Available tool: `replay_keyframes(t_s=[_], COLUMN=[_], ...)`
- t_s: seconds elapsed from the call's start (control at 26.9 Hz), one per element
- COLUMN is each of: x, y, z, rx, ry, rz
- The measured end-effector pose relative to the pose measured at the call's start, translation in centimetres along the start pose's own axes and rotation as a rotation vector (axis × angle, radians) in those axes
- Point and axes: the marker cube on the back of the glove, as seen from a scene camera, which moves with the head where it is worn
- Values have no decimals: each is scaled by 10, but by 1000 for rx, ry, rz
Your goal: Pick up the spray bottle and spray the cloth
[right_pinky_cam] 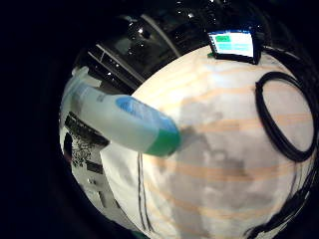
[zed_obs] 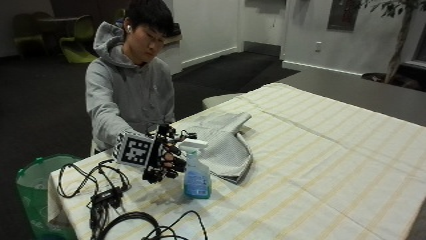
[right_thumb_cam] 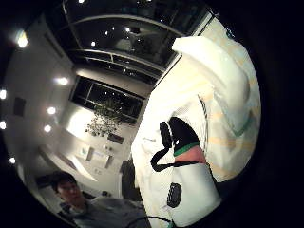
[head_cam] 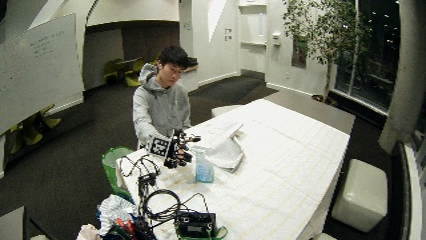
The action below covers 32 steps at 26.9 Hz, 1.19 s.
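Item: bottle (zed_obs: 197,175), pale blue with a white spray head, standing upright on the table (zed_obs: 346,165) in the lower centre of the outside frame. It is sitting on the striped tablecloth, just left of the cloth.

Item: cloth (zed_obs: 226,142), grey, lying crumpled and partly folded at mid-frame, its near edge just beside the bottle; whether the two are touching is hard to judge from this angle.

Item: right hand (zed_obs: 163,157), gloved in black, hovering at the bottle's left side, level with the spray head. Its fingers are curling toward the bottle's neck, but I cannot tell whether they are closing on it or only near it. In the little finger side palm view the bottle (right_pinky_cam: 124,122) is filling the left part of the picture, close to the palm, with the tablecloth behind it. In the thumb side palm view the bottle's white head (right_thumb_cam: 216,78) is looming close.

Item: person seated at the table's far left edge, upper left of the outside frame, in a grey hoodie, leaning forward with the right arm reaching out over the table.

Item: cables (zed_obs: 100,192), black, coiling at the lower left corner of the table.

Item: bin (zed_obs: 36,195), green, standing on the floor at the far lower left, beside the table.
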Motion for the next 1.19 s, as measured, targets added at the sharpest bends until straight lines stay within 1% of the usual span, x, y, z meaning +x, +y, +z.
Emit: replay_keyframes(t_s=[0.15,0.41,0.63,0.89,1.04,1.19], x=[5,5,4,7,8,5], y=[-2,-17,-25,-28,-38,-45], z=[11,25,37,57,64,70], rx=[-100,-129,-122,-68,-67,-49], ry=[-18,-43,-103,-383,-386,-354], rz=[45,76,93,257,268,235])
